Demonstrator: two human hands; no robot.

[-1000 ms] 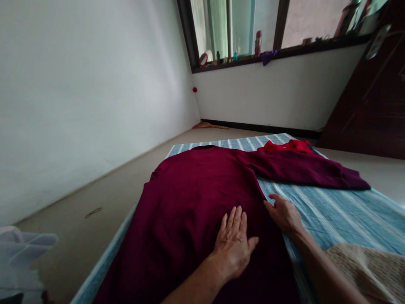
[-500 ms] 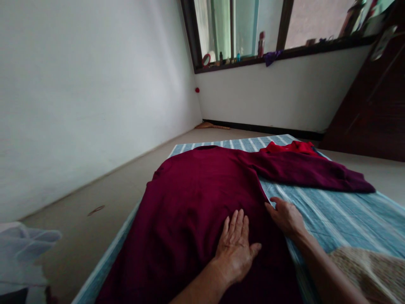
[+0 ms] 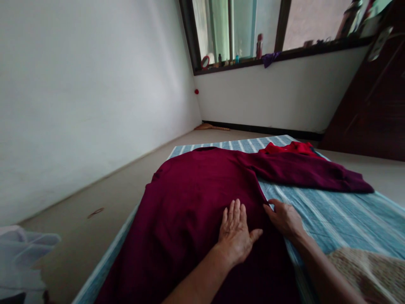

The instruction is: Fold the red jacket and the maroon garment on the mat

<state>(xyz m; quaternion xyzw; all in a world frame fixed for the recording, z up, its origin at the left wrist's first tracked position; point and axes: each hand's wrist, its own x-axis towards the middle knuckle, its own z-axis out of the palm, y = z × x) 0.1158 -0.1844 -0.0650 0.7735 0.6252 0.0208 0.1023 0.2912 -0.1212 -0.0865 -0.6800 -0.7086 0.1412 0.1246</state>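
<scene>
both hands on dark maroon knit sweater [image 3: 196,198]: left hand [image 3: 236,232] spread flat, right hand [image 3: 284,218] pinching side edge; judgement: smooth outward, keep edge straight.

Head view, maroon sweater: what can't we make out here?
- Maroon sweater: its hem runs off the bottom edge; the left sleeve is not visible.
- Right hand: fingertips at the sweater's side edge; whether they pinch the cloth cannot be told.
- Left hand: lies flat, hiding the fabric beneath.
- Red garment: partly covered by the sweater's right sleeve.
- Windowsill items: too small to identify.
- Striped sheet: cut off at the right edge.
</scene>
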